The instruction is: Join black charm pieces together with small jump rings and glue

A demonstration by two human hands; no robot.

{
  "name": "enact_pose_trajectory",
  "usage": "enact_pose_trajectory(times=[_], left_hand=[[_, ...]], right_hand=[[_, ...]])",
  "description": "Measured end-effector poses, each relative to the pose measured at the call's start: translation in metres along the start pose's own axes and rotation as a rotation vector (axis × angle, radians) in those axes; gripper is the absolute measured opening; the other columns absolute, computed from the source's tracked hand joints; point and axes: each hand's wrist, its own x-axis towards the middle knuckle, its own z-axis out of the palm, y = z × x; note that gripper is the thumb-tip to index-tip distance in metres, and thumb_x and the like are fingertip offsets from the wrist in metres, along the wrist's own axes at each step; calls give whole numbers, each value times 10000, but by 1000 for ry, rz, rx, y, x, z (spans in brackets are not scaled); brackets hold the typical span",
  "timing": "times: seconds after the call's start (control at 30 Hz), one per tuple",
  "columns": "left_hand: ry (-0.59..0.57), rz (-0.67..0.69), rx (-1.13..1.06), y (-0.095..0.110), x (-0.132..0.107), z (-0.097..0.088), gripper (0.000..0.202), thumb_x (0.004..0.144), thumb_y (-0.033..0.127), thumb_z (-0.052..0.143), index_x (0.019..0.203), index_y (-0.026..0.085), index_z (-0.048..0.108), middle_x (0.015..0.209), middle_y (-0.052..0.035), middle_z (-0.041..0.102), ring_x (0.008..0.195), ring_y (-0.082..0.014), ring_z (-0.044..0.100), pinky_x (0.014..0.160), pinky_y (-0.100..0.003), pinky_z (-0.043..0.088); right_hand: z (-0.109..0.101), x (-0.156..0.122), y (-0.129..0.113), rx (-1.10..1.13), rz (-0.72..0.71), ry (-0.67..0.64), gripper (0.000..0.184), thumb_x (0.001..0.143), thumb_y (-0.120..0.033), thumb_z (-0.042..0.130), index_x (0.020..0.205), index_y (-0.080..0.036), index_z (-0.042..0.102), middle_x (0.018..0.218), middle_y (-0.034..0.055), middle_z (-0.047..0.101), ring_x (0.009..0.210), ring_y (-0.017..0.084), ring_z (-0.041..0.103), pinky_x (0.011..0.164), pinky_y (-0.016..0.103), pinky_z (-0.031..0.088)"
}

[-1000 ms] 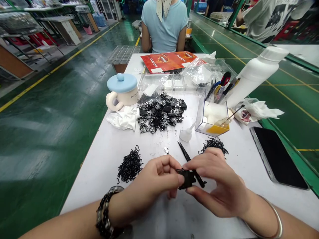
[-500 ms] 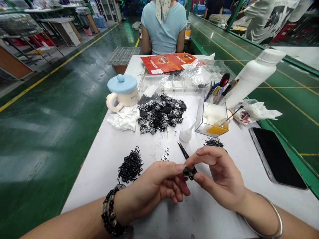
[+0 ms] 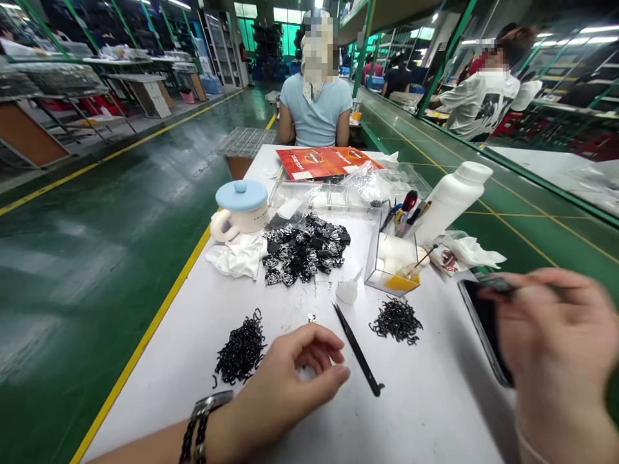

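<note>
— Far along?
— Hardly: big heap of parts (image 3: 304,248) untouched, well beyond left hand (image 3: 300,374); ring pile (image 3: 240,348) just left of it.
— Grips?
— Left loosely curled, seemingly empty; tweezers (image 3: 358,351) flat just right of it. Right hand (image 3: 556,335) blurred, raised over phone (image 3: 483,328); cannot tell.

Small dark part (image 3: 498,285), raised, blurred
</note>
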Motion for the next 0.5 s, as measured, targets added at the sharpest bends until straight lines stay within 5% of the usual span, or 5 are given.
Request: enact_pose_trajectory(times=[0.1, 0.17, 0.33, 0.5], left_hand=[[147, 588, 435, 2, -5, -1, 354, 701, 111, 694, 1033, 121, 573, 948, -97, 622, 861, -153, 590, 756, -272, 515], [173, 758, 515, 4, -7, 0, 413, 685, 84, 713, 1068, 95, 557, 970, -115, 620, 894, -163, 588, 772, -273, 525], [162, 758, 496, 10, -9, 4, 254, 701, 80, 703, 938, 83, 611, 845, -95, 645, 758, -136, 603, 675, -247, 539], [166, 748, 482, 13, -8, 0, 224, 684, 110, 737, 883, 76, 639, 840, -106, 654, 736, -137, 616, 654, -241, 549]], right_hand=[[38, -34, 1, 51, 94, -345, 319, 694, -251, 754, 907, -218, 520, 819, 30, 663, 743, 130, 637, 669, 231, 532], [58, -55, -1, 152, 207, -628, 294, 759, -208, 694, 943, -248, 469, 882, 5, 650, 798, 106, 610, 736, 243, 516], [74, -74, -4, 290, 410, -724, 239, 796, -226, 665, 901, -248, 451, 904, -28, 625, 823, 69, 562, 760, 196, 461], [74, -73, 0, 268, 425, -744, 124, 810, -270, 651, 910, -276, 578, 881, -18, 612, 840, 81, 571, 746, 190, 470]])
